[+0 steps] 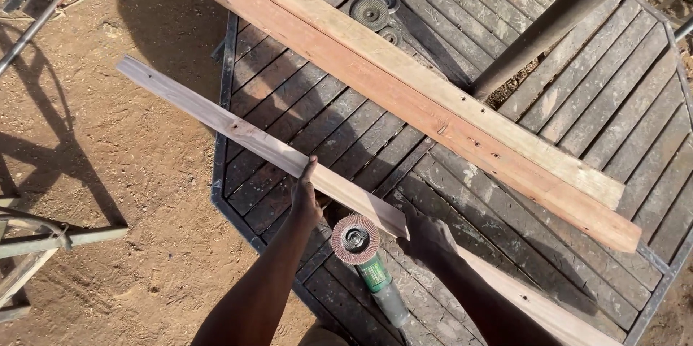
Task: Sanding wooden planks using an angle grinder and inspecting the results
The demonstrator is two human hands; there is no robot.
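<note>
Where the sandy ground [108,144] gives way to the dark slatted surface [577,122], a thin grey-brown wooden strip [245,136] reaches out past the surface's left edge, running from far left to near centre. The left hand [306,200] grips this strip from below, thumb up against its near edge and fingers curled around it, closed on the wood. Just right of that hand, an angle grinder [367,263] with a green body and a reddish flap disc lies on the surface, near the person and touching neither hand as far as can be seen. To its right, the right hand [427,239] sits at the near end of the strip, in shadow, fingers curled; whether it clasps that strip or the pale board [534,303] running to the near right cannot be told. Farther off, two long planks [404,86] lie side by side across the surface, one reddish, one paler. At the far end, several spare grinding discs [369,11] rest on the slats. A dark metal pole [563,14] slants across the far right.
</note>
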